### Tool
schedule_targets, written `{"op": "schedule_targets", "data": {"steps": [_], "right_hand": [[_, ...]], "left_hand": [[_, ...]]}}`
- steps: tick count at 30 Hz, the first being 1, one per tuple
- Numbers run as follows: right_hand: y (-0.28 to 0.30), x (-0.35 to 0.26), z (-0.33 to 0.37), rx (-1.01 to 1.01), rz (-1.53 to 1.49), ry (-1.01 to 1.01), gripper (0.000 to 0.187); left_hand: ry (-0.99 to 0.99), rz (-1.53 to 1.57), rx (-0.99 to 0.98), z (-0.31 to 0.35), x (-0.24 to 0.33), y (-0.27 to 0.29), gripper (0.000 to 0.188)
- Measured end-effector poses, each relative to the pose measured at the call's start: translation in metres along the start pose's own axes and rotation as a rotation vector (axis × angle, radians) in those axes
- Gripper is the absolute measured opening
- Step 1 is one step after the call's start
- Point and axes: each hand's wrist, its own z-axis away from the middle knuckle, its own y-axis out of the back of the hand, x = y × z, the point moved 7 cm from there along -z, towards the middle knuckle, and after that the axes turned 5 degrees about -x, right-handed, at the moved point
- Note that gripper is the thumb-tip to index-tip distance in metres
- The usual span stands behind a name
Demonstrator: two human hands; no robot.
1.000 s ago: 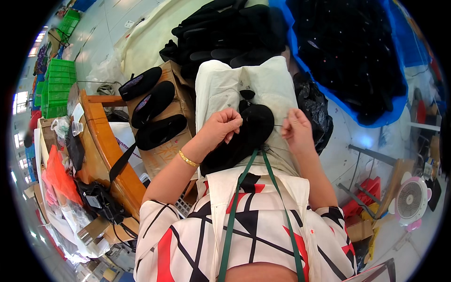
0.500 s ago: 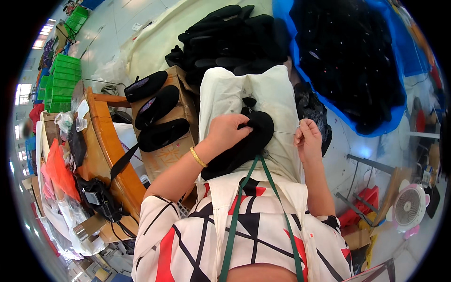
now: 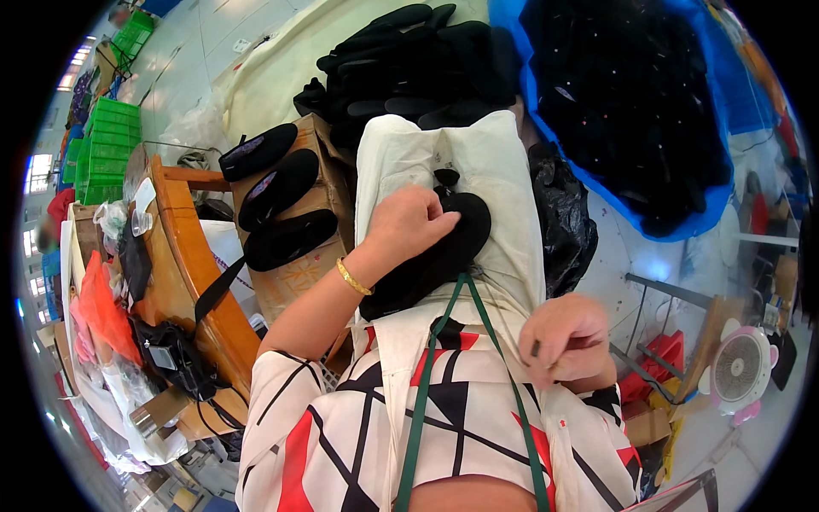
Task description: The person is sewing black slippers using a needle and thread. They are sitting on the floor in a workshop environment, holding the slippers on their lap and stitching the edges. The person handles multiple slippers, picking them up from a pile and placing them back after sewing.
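Observation:
A black cloth shoe (image 3: pixel 471 224) lies aslant on the white cloth (image 3: pixel 505 171) over my lap. My left hand (image 3: pixel 411 220) has its fingers bent and grips the shoe's upper near the opening. Just beyond those fingers sits a small black piece (image 3: pixel 445 177), whose kind I cannot make out. Apart from the shoe, my right hand (image 3: pixel 567 337) is low at the right beside my apron, fingers curled and slightly blurred. A dark band shows on one of its fingers. Whatever the right fingertips pinch is hidden or too fine to see.
On a cardboard box (image 3: pixel 294 286) to the left rest three black shoes (image 3: pixel 290 239). A heap of black shoes (image 3: pixel 409 68) lies ahead. At right are a blue-lined container (image 3: pixel 522 51) of dark items, a black plastic bag (image 3: pixel 563 222) and a fan (image 3: pixel 739 367). A wooden frame (image 3: pixel 183 282) stands left.
My right hand has swung down and toward me from beside the shoe. The thread stretched between shoe and hand is no longer visible. My left hand keeps its grip.

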Motion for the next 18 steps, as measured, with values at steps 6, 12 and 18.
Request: {"op": "schedule_targets", "data": {"steps": [6, 12, 18], "right_hand": [[-0.002, 0.016, -0.023, -0.215, 0.132, -0.139, 0.007], [0.083, 0.062, -0.034, 0.346, 1.198, -0.296, 0.007], [0.108, 0.089, -0.041, 0.428, 1.687, -0.202, 0.005]], "left_hand": [[-0.077, 0.304, -0.168, 0.003, -0.014, -0.027, 0.025], [0.327, 0.961, -0.352, 0.013, -0.052, -0.032, 0.013], [-0.097, 0.435, -0.105, 0.015, -0.029, -0.021, 0.014]]}}
